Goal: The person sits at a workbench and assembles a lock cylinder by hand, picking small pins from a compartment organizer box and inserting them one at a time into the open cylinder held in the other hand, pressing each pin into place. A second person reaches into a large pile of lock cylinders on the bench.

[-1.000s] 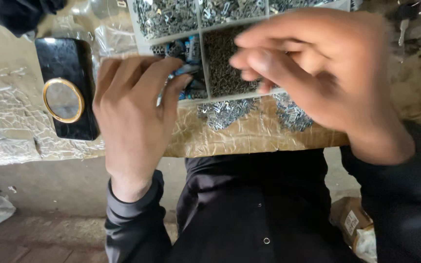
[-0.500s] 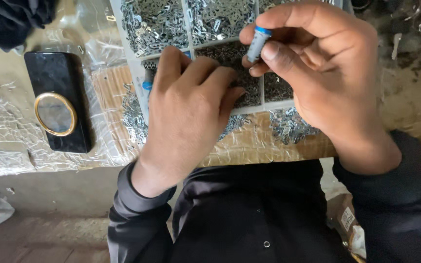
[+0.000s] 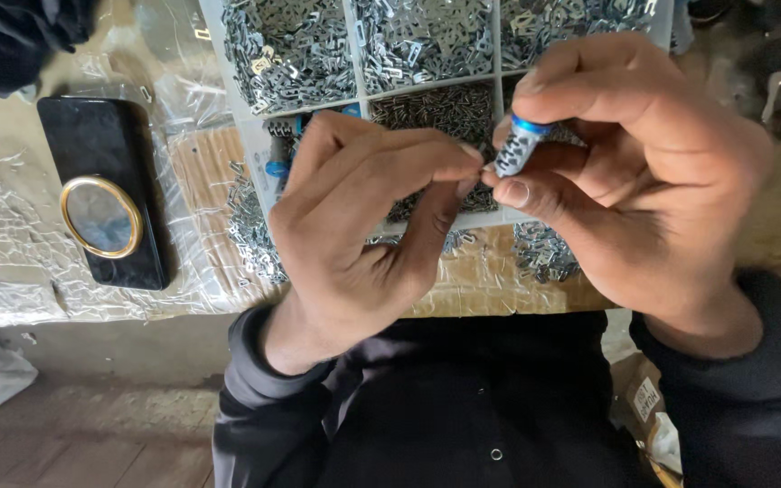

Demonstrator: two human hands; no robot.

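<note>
Right hand [image 3: 644,181] grip closed on blue-capped tube [image 3: 519,149]; left hand [image 3: 363,217] pinch shut at tube tip, contents unclear. Fitting step over tray [image 3: 363,95]. Next probably needs fine alignment.

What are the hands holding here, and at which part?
The right hand pinches a small patterned tube with a blue cap around its body. The left hand has its fingertips at the tube's lower end; what they grip cannot be told.

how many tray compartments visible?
5 at least in the divided tray: three across the top with silver metal parts, two below with darker small parts. The hands cover part of the lower row, so more may be hidden.
</note>
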